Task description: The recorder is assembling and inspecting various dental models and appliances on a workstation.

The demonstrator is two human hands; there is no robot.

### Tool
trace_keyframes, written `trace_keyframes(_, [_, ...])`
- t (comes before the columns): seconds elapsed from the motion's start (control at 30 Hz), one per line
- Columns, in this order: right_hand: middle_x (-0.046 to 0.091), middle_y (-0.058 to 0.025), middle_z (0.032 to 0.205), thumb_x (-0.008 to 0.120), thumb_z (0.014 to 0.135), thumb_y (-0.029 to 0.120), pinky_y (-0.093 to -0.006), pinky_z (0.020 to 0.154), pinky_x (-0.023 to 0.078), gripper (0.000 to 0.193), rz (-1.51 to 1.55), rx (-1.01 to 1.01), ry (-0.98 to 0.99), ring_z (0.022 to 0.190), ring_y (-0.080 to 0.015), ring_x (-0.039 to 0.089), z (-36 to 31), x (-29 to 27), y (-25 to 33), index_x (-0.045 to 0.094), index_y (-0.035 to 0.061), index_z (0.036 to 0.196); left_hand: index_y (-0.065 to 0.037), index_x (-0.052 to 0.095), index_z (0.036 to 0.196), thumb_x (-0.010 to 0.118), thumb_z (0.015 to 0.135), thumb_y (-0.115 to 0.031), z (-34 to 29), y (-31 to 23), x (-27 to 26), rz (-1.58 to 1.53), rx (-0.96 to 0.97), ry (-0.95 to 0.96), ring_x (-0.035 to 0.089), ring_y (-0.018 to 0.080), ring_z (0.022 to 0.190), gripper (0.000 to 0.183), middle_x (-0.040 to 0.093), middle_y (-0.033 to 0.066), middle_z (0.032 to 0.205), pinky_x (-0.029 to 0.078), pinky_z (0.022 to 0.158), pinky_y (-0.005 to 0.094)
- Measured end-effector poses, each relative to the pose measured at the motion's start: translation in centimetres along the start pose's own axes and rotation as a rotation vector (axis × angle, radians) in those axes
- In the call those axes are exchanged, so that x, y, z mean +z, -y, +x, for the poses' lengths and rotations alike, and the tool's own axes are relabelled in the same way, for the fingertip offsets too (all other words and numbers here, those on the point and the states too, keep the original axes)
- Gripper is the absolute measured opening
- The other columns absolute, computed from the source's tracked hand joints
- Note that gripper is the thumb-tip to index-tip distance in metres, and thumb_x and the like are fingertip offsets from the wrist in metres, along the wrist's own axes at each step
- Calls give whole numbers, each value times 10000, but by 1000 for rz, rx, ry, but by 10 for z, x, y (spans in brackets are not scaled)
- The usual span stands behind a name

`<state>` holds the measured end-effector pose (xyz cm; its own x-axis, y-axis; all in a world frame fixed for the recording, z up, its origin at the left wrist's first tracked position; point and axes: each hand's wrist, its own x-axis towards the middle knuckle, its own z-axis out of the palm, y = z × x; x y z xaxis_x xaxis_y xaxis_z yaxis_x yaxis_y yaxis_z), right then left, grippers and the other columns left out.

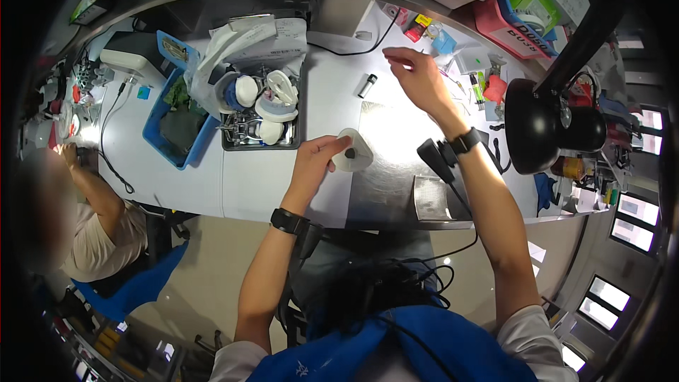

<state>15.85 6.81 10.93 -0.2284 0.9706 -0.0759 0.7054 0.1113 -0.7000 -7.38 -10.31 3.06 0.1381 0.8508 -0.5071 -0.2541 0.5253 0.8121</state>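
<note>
One white, rounded piece with a dark spot [360,160] is gripped by the left hand [313,163] over the white-and-steel worktop [385,201]; its handling appears incomplete, extent finished indeterminable. The right hand [422,83] is loosely spread, visibly empty, near a small black-and-silver cylinder [367,85]. Several white parts [271,131] occupy the black rectangular tray [303,117].

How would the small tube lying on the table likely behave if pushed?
The small tube would probably roll sideways, since it looks round and lies on its side. It's likely light, being small beside the right hand. Its straight sides suggest it's stiff.
</note>
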Motion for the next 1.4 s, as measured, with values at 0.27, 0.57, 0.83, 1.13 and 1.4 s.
trace_keyframes(0.27, [654, -311, 1432, 667, 935, 132, -504, 1152, 503, 533, -60, -100, -153, 1348, -449, 623, 129, 64, -21, 663, 20, 1457, -36, 821, 931, 800, 1025, -389, 0, 11, -13, 37, -18, 140, 577, 70, 683, 366, 684, -19, 770, 452, 647, 253])
trace_keyframes(0.57, [771, -227, 1205, 695, 942, 23, -511, 979, 569, 342, -540, -547, -441, 1117, -396, 724, 207, 67, -101, 747, 52, 1279, 10, 839, 1023, 751, 1054, -357, 14, 0, -12, 26, -55, 251, 626, 75, 748, 379, 782, 25, 886, 467, 686, 266])
trace_keyframes(0.83, [774, -212, 1197, 713, 941, 47, -497, 976, 571, 317, -557, -405, -458, 1109, -386, 725, 221, 69, -94, 755, 48, 1255, 0, 833, 1137, 840, 978, -440, 12, 7, -13, 96, -168, 159, 654, 83, 801, 468, 805, 37, 954, 516, 737, 265])
trace_keyframes(1.13, [778, -195, 1188, 733, 939, 73, -483, 973, 574, 292, -381, -401, -339, 1100, -375, 726, 217, 58, -91, 764, 43, 1228, -17, 795, 1179, 803, 1004, -504, 6, 2, -10, 143, -198, 125, 668, 129, 887, 518, 759, 68, 1093, 549, 808, 295])
trace_keyframes(1.4, [781, -180, 1180, 750, 938, 97, -469, 971, 576, 273, -190, -427, -152, 1092, -365, 727, 127, 48, -74, 772, 39, 1204, -8, 827, 1085, 775, 1028, -451, 9, 3, -12, 7, -129, 194, 637, 92, 806, 451, 755, 16, 892, 499, 744, 298])
